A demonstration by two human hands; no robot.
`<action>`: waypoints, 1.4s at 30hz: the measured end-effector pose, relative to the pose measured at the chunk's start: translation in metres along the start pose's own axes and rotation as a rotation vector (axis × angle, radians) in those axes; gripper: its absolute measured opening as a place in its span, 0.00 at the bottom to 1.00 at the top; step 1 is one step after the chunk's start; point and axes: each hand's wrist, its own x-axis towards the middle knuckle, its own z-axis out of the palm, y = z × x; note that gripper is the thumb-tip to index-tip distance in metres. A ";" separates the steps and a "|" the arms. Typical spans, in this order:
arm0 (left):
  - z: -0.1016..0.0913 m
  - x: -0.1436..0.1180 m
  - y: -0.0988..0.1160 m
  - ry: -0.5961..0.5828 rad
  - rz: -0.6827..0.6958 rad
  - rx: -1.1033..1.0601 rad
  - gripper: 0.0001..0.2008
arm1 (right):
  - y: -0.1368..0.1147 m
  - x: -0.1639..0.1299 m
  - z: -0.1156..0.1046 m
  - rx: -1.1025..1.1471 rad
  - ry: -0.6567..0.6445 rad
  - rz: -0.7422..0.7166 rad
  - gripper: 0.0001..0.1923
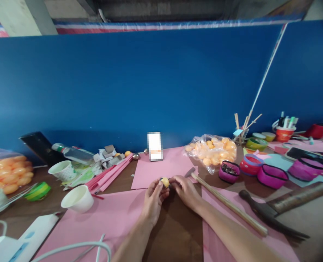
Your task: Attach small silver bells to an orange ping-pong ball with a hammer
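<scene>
My left hand [153, 200] grips a small yellow-orange ball [165, 182] with dark bits around its sides, held above the brown table. Close by on the right, my right hand [187, 191] has its fingers pinched together near the ball. Something small and dark shows at those fingertips, too small to name. Just beyond the right hand lies a hammer with a long wooden handle [229, 203]. Pink paper sheets [161, 169] lie behind the hands and on both sides of them.
A bag of orange balls [218, 151] and a purple container of small dark pieces [229, 171] stand right. Farther right lies a second hammer [300, 196]. On the left are a white cup [77, 198], a power strip [33, 236] and a cable [96, 244]. A blue partition [150, 80] rises behind.
</scene>
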 end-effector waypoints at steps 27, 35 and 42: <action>-0.002 0.003 -0.003 -0.035 0.072 -0.023 0.25 | 0.000 -0.002 -0.001 -0.042 0.023 -0.038 0.11; -0.002 0.003 -0.004 -0.056 0.051 0.020 0.24 | 0.000 -0.001 0.000 -0.050 0.029 0.010 0.08; 0.000 0.001 -0.001 -0.054 0.027 0.079 0.17 | -0.002 -0.001 -0.001 -0.037 0.018 0.004 0.07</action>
